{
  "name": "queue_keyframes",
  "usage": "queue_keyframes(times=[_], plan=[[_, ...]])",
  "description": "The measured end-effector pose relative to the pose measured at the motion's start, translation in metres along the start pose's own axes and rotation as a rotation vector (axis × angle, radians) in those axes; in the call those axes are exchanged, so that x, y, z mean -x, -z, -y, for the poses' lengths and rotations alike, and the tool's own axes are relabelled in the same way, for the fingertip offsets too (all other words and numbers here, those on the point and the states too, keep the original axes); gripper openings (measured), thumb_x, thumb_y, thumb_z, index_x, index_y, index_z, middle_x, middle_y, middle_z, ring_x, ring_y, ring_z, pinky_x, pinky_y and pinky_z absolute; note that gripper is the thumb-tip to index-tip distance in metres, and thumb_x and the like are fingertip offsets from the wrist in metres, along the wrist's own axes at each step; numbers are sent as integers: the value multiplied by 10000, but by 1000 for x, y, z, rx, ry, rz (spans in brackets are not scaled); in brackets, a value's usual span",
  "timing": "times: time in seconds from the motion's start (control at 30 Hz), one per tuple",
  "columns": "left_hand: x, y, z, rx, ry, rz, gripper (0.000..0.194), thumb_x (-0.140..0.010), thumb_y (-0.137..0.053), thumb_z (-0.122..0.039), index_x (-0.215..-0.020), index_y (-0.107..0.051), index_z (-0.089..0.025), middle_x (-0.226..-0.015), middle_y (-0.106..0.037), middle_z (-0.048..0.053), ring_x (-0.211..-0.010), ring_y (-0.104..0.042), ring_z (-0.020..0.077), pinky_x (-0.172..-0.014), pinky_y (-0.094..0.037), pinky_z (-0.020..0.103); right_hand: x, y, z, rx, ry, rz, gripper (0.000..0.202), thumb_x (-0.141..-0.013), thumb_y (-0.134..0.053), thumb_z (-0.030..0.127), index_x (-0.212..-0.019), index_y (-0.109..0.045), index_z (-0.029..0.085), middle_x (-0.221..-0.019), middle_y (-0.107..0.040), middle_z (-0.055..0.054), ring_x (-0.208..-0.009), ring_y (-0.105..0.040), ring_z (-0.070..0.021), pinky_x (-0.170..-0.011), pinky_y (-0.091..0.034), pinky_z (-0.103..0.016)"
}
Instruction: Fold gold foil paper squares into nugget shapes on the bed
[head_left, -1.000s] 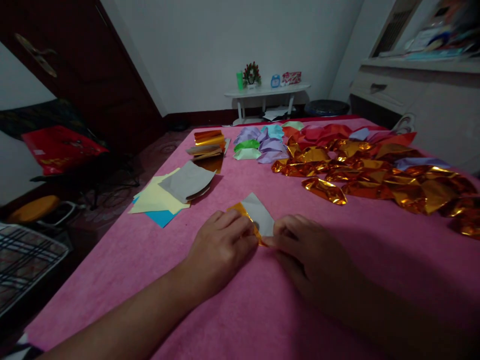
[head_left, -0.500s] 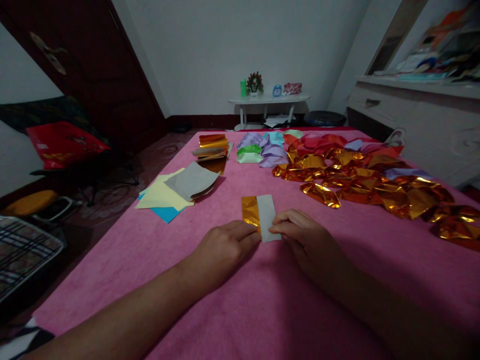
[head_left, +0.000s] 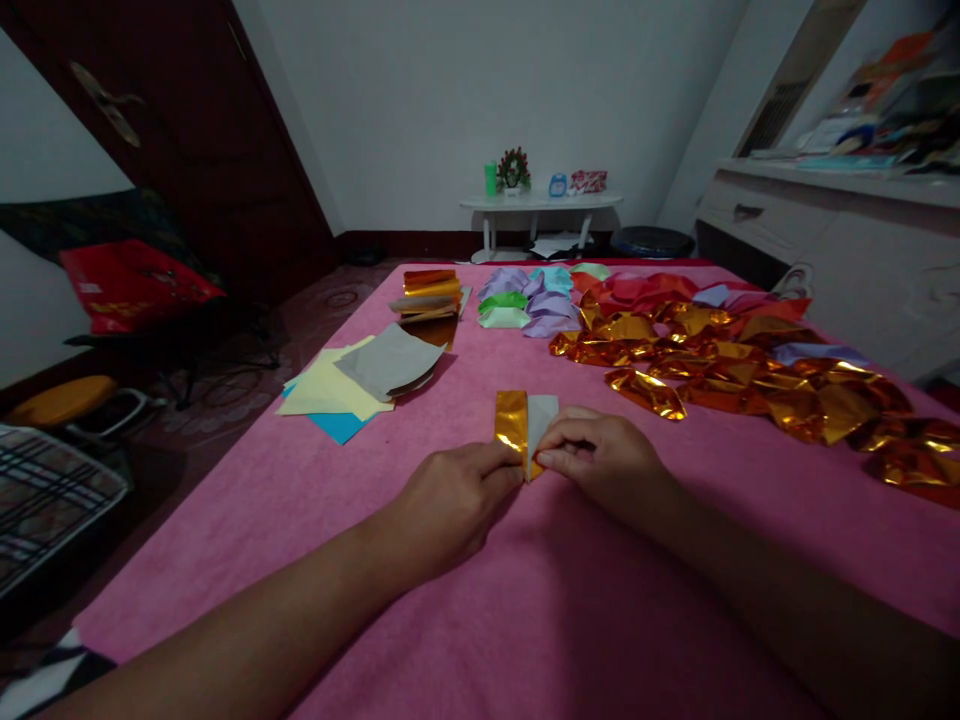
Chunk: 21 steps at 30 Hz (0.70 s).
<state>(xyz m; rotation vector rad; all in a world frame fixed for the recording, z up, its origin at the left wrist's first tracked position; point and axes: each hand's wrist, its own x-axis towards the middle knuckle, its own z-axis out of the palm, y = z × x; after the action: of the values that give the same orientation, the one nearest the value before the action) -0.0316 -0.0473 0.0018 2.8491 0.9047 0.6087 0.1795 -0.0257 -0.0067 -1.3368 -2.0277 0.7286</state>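
A small piece of gold foil paper [head_left: 512, 415] with a grey back lies folded on the pink cloth [head_left: 450, 640] in front of me. My left hand [head_left: 461, 495] has its fingers together, gripping the lower left of the paper and holding it against the cloth. At the lower right, my right hand [head_left: 604, 450] pinches the edge of the grey flap between thumb and forefinger. That corner is turned over, and gold shows beneath it. The fingers partly hide the paper's lower half and right edge.
Left lie grey, yellow and blue paper sheets [head_left: 337, 385]; behind them is a stack of gold foil sheets [head_left: 431, 290]. Crumpled gold foil pieces [head_left: 750, 370] spread along the right. Lilac and green folded papers [head_left: 517, 300] sit farther back. A white side table [head_left: 540, 203] stands by the wall.
My right fingers have lifted and folded the lower corner of the grey flap toward the left, baring gold beneath. My left hand still presses the paper. The view has shifted slightly.
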Motion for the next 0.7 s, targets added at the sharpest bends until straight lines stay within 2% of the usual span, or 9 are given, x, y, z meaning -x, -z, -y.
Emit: queue_keyframes(times=[0.17, 0.37, 0.5, 0.7], plan=[[-1, 0, 1, 6, 15, 11, 265, -933, -357, -179, -1025, -604, -151, -936, -631, 80, -825, -611, 147, -734, -526, 264, -7, 0, 7, 83, -133, 22, 38, -709, -655, 261, -696, -674, 231, -685, -597, 39, -590, -495, -106, -532, -340, -234], [-1, 1, 0, 5, 4, 30, 313, -937, -367, -224, -1197, -539, -184, -966, -609, 77, -811, -586, 150, -691, -517, 273, -9, 2, 17, 172, -212, 34, 52, -694, -662, 290, -710, -652, 241, -651, -607, 57, -586, -502, -100, -510, -294, -227], [-2, 1, -2, -9, 1, 56, 296, -940, -375, -263, -1109, -608, -196, -938, -603, 71, -818, -584, 156, -688, -506, 274, -13, 2, 19, 244, -245, 33, 55, -691, -665, 297, -704, -649, 245, -624, -611, 60, -574, -509, -100, -500, -272, -229], [-2, -1, -5, -47, 40, 53, 284, -939, -384, -265, -1077, -625, -204, -948, -606, 63, -815, -584, 155, -680, -502, 275, -21, 0, 15, 323, -219, -49, 93, -703, -679, 311, -688, -630, 234, -691, -638, 53, -615, -524, -106, -515, -250, -236]])
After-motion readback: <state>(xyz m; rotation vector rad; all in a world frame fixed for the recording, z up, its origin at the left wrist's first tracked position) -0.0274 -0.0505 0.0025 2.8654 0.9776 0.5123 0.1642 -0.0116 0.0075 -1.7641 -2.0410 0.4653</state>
